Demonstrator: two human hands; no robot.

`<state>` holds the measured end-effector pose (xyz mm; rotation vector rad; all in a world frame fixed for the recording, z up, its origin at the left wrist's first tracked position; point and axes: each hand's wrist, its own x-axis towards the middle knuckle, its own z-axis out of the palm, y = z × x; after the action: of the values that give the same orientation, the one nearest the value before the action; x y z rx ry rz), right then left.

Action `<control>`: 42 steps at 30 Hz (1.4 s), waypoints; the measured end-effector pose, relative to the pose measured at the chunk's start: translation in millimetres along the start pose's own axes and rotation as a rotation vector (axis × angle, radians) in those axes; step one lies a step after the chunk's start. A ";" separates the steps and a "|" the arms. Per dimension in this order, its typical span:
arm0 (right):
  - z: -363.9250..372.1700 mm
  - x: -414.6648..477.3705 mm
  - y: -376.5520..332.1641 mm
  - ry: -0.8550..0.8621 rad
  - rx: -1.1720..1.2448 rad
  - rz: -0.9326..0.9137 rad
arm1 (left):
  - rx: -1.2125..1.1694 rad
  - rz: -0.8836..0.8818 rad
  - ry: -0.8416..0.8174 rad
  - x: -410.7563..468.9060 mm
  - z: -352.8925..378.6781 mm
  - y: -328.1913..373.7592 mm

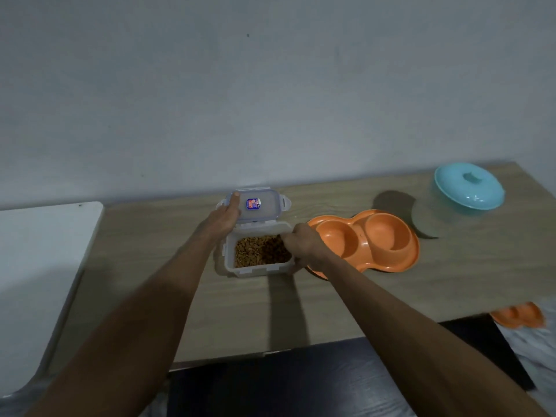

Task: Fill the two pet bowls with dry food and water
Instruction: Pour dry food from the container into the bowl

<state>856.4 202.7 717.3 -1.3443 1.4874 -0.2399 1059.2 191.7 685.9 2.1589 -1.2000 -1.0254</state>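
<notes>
Grey wall (270, 85) backs a wooden table (135, 236), and on it, straight ahead of us, sits the clear container (258, 267) of dry food (255, 251). Its lid (261, 206) is off the opening and stands tilted at the far edge. Our left hand (227, 216) grips the lid's left end, one fingertip hooked over the top edge. Our right hand (304, 245) is curled round the container's right end, fingers over the rim and thumb low on the near wall. Whether those fingers are also pinching kibble we cannot tell.

The orange double bowl (403, 266) lies just to the right of that grip, its left rim partly hidden behind our right hand. Its long axis runs left to right across the table, roughly in line with the container. Both wells look empty. The left well (337, 240) is the near one and the right well (388, 233) lies beyond it. We judge that the food has to travel rightward only a short way, and the right hand is the closer one for it.

A teal lidded dish (469, 188) stands well apart at the far right. It may hold the water, but we cannot see inside. Another orange shape (517, 316) shows below the table's right edge.
</notes>
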 end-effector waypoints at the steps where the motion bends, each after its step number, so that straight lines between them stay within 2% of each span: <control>1: -6.9 -6.3 -1.2 0.006 0.001 -0.005 | -0.010 0.020 0.003 -1.0 -0.2 -0.1; 4: -35.4 -24.2 -1.8 0.047 -0.025 -0.037 | -0.012 0.050 0.035 -5.3 2.3 -0.4; 10: -108.0 -54.3 0.1 0.163 0.185 -0.054 | -0.054 0.090 0.158 -41.9 30.3 27.9; 15: -153.0 -68.3 12.8 0.310 0.266 -0.084 | 0.093 0.257 0.099 -90.0 81.5 52.0; 20: -168.9 -73.9 30.9 0.461 0.192 -0.109 | 0.182 0.393 0.021 -111.0 128.3 49.4; 28: -166.2 -78.4 51.0 0.615 0.053 -0.182 | 0.389 0.352 0.048 -109.3 151.5 33.2; 42: -153.7 -71.1 58.2 0.649 -0.190 -0.387 | 0.376 0.291 0.078 -110.3 158.0 38.3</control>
<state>687.9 207.4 777.8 -1.8123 1.7893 -0.8675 877.4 260.8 657.5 2.1766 -1.7172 -0.6254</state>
